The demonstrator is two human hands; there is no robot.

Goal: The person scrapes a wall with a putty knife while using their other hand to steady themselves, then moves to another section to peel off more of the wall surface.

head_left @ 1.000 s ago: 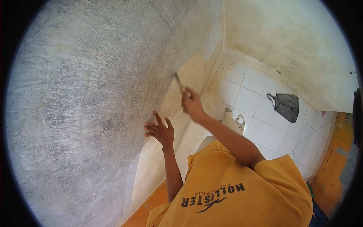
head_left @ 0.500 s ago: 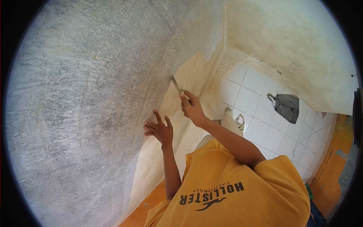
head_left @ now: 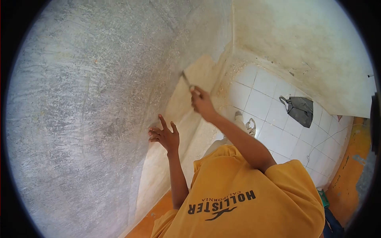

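My right hand is closed around the handle of a scraper, whose thin blade points up and left and looks slightly blurred. The blade's tip meets the wall at the border between the rough grey surface and a smoother cream patch. Lower and to the left, my left hand rests against the wall with its fingers spread and nothing in it. Its fingertips lie on the grey surface, near the edge of the cream area.
A second, stained wall meets this one at a corner. White tiles cover the floor, where a dark grey bag and a thin cable lie. Something green sits by my right side, near an orange surface.
My right hand and the scraper have moved slightly up and to the right along the border on the wall. My left hand stays in about the same place, and the view has shifted a little.
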